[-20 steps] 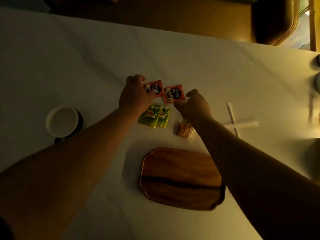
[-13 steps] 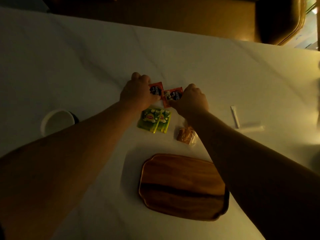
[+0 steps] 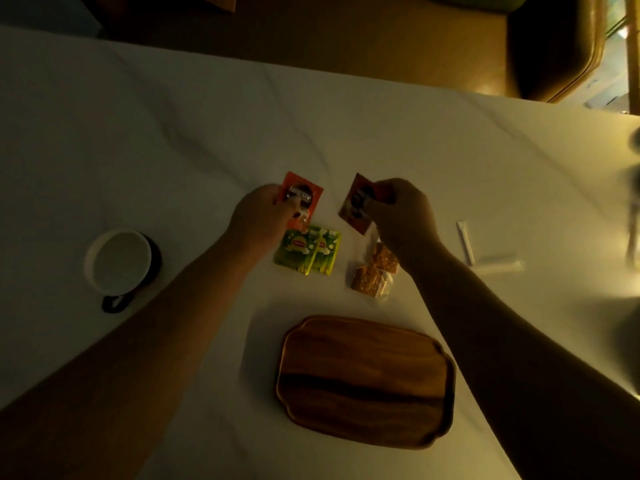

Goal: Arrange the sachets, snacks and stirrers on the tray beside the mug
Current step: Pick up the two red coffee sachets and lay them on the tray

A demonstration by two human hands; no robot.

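Note:
My left hand [image 3: 261,220] pinches one red coffee sachet [image 3: 304,194], lifted off the white table. My right hand [image 3: 403,216] holds a second red coffee sachet [image 3: 355,206], tilted on edge. Below them two green tea sachets [image 3: 308,252] lie side by side on the table. Two wrapped brown snacks [image 3: 375,271] lie to their right, under my right wrist. Two white wrapped stirrers [image 3: 485,252] lie crossed further right. The wooden tray [image 3: 363,379] sits nearest me with nothing on it. The mug [image 3: 119,261], white inside with a dark handle, stands at the left.
The white marble table [image 3: 138,150] ends at a far edge with a brown floor beyond. A dark upholstered chair [image 3: 554,46] stands at the top right. Blurred objects sit at the table's right edge.
Both hands closed on the red sachets and lifted them off the table, moving them apart. The camera view has moved closer.

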